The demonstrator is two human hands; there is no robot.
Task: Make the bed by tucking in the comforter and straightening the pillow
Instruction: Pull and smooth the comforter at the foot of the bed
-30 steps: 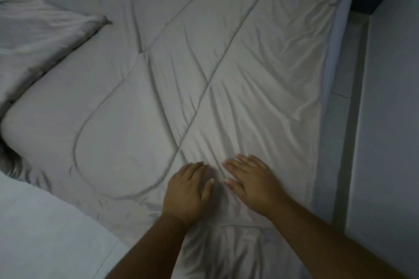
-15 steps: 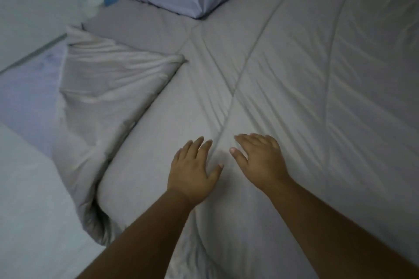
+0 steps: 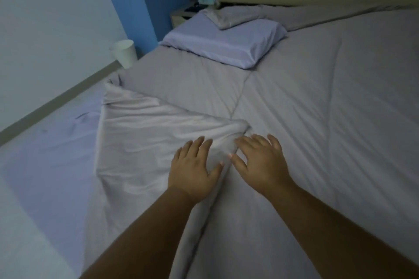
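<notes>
i see my left hand [image 3: 192, 171] flat on the comforter's [image 3: 306, 108] folded-back corner, fingers spread. my right hand [image 3: 260, 163] lies beside it, fingers spread too. the pillow [image 3: 226, 41] sits far up the bed.

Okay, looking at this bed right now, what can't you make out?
Head view only:
Far corner of the pillow: covered by grey folded cloth.
Under the folded-back flap of the comforter: hidden by the flap and left hand.
Dark item on the nightstand: too small, dim.
Comforter's right side: cut off by frame edge.
</notes>
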